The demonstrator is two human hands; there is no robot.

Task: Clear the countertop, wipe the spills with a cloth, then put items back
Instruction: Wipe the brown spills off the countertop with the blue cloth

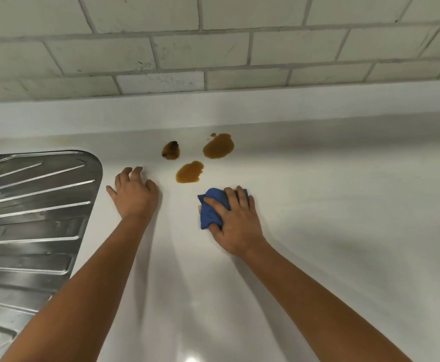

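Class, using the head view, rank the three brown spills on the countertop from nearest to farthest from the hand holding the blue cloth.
Measured from the right hand, which grips the blue cloth:
1. Front spill, just beyond the cloth and slightly left.
2. Right-hand spill, farther back toward the wall.
3. Dark left spill, back and farthest left, nearer the left hand.

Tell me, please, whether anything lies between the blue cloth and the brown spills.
Nothing visible does. The right hand holds the blue cloth on the countertop; only bare white surface separates it from the nearest spill.
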